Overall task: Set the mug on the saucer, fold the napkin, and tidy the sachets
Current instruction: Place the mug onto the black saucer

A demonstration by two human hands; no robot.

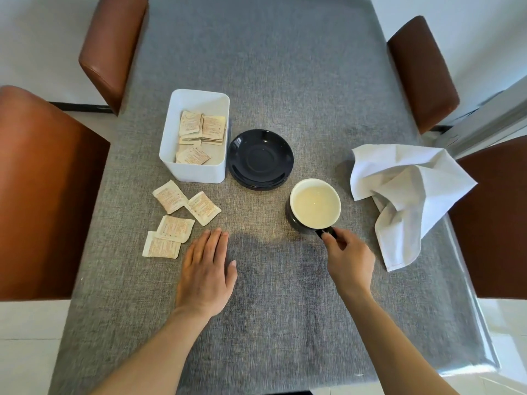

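A dark mug [315, 206] with a cream inside stands on the grey table, just right of and nearer than the empty dark saucer [260, 158]. My right hand [349, 259] pinches the mug's handle at its near side. My left hand [206, 276] lies flat on the cloth, fingers together, holding nothing. Several loose sachets [182, 215] lie scattered to its left. More sachets rest inside the white box [194, 169] beside the saucer. A crumpled white napkin [407, 192] lies at the right edge.
The table [285, 75] is covered with a grey woven cloth. Brown leather chairs stand at both sides: two on the left [42, 189] and two on the right [422, 72]. The napkin partly overhangs the right table edge.
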